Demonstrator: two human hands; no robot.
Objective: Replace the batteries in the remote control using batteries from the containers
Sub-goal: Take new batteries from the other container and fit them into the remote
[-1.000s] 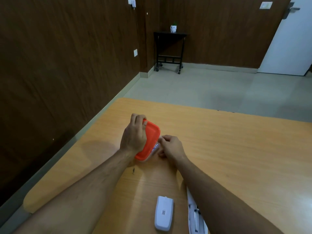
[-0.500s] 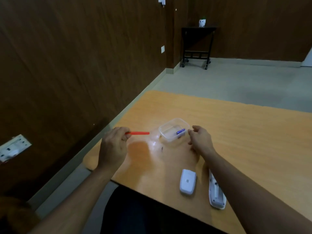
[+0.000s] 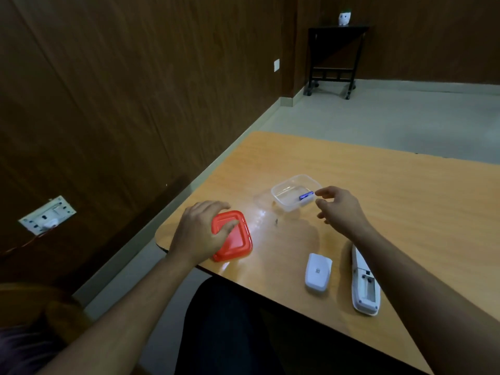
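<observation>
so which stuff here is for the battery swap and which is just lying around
For the job: clear container, blue battery, red lid, remote, battery cover.
Just there: wall socket, black side table, white pot.

A plain office-like room: dark wood-panelled walls (image 3: 135, 90), a grey tiled floor (image 3: 392, 120), a bare laminate table (image 3: 405, 212), a wall socket (image 3: 47, 214) and a small black wheeled side table (image 3: 335, 44).

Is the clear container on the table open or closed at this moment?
Open. The clear container has no lid; the red lid lies flat on the table under the left hand. A blue battery shows inside.
</observation>
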